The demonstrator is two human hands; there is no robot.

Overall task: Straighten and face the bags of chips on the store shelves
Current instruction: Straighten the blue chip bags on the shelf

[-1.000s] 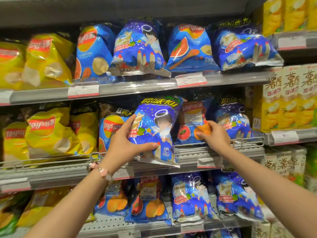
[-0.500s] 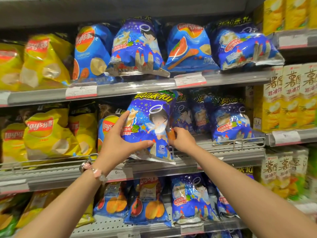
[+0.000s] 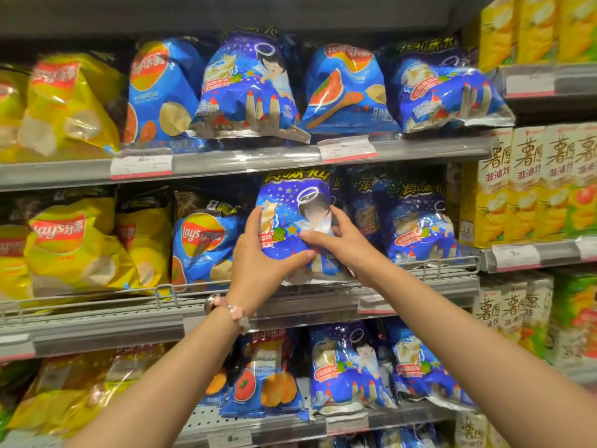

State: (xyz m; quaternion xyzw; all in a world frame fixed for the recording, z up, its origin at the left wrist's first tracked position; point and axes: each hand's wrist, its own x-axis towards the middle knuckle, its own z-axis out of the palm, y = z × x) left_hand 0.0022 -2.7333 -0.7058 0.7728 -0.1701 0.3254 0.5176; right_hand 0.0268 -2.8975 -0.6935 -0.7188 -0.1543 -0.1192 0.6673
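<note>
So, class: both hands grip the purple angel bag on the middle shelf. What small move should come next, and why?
Probably ease the purple angel bag back until its bottom edge sits behind the wire rail, then let go. The left hand and right hand hold it upright and front-facing already, but its lower edge seems to overhang the shelf front.

1. It was a shop aisle: tiered metal shelves (image 3: 97, 328) stood packed with chip bags (image 3: 71, 250).
2. Price tags (image 3: 141, 163) lined the shelf edges.
3. Boxed snacks (image 3: 529, 185) filled the neighbouring rack.
</note>
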